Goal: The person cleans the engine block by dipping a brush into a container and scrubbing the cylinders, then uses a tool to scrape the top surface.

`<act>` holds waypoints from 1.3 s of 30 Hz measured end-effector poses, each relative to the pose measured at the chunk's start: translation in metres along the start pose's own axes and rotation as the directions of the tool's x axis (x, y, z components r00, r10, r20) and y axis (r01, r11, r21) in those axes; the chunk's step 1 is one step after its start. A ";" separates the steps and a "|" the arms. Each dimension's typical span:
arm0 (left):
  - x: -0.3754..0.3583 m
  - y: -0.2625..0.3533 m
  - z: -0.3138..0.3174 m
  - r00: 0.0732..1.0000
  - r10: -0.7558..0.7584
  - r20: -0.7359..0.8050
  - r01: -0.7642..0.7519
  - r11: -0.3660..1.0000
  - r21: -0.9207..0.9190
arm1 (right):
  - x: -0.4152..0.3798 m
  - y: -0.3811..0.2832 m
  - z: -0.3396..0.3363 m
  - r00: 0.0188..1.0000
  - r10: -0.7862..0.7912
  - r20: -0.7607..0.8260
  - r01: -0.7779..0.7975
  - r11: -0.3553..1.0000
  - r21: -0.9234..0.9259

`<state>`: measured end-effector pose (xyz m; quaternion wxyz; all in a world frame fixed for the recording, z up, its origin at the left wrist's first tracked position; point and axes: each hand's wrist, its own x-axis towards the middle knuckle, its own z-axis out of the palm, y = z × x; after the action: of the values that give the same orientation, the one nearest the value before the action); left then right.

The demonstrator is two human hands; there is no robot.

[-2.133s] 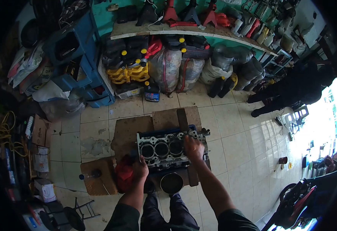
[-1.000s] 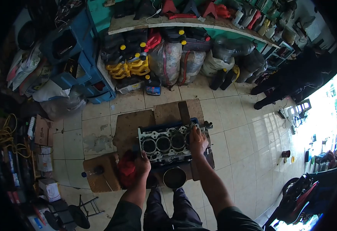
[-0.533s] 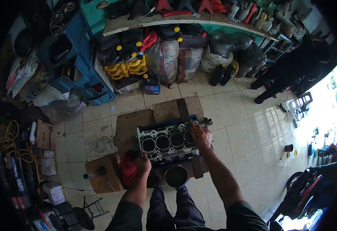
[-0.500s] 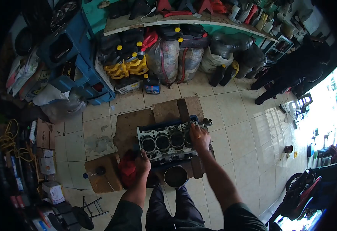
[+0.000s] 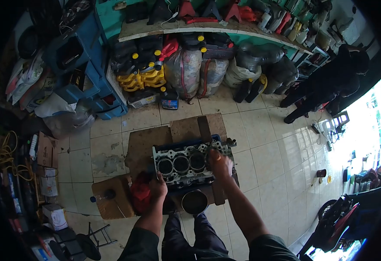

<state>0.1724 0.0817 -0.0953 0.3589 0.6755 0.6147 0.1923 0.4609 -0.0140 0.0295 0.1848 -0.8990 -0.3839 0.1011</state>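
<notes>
A metal engine block (image 5: 186, 174) with a row of round cylinder bores lies face up in front of me. My left hand (image 5: 157, 187) is at its near left corner, thumb up against the edge and the other fingers mostly hidden; it appears to grip the corner. Over the right end of the block, my right hand (image 5: 221, 166) is closed, knuckles up, covering the rightmost bore. Whatever it holds is hidden. A red cloth (image 5: 141, 193) lies beside my left hand. Between the block and my feet stands a round, open container (image 5: 194, 202).
Flattened cardboard (image 5: 147, 143) surrounds the block, and a plastic bottle (image 5: 105, 195) lies on a brown board (image 5: 112, 208) to the left. Stuffed sacks (image 5: 184, 74) line the far wall under a shelf (image 5: 216, 28). A person in dark clothes (image 5: 329, 82) stands at far right; a motorcycle (image 5: 340, 222) is near right.
My right hand has moved slightly toward me over the right end of the block. My left hand keeps its place at the corner. The whole view has shifted a little.
</notes>
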 end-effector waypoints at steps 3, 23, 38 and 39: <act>-0.002 0.002 -0.001 0.999 0.003 -0.032 -0.003 1.000 0.005 | 0.015 0.011 -0.005 0.991 0.133 -0.031 -0.133 0.991 0.019; 0.000 -0.005 0.004 1.000 0.000 -0.009 0.000 1.000 0.031 | -0.015 -0.001 -0.007 0.975 0.203 0.088 -0.206 0.978 0.024; -0.001 -0.002 0.000 1.000 -0.015 0.016 0.015 1.000 0.020 | -0.017 -0.012 0.004 0.986 0.167 0.022 -0.165 0.985 -0.055; -0.001 -0.001 0.001 1.000 -0.014 0.019 0.014 1.000 0.017 | -0.012 0.002 -0.002 0.973 0.211 0.094 -0.210 0.977 -0.018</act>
<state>0.1723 0.0800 -0.0970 0.3602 0.6760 0.6177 0.1783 0.4547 -0.0242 0.0316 0.1508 -0.9295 -0.2953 0.1615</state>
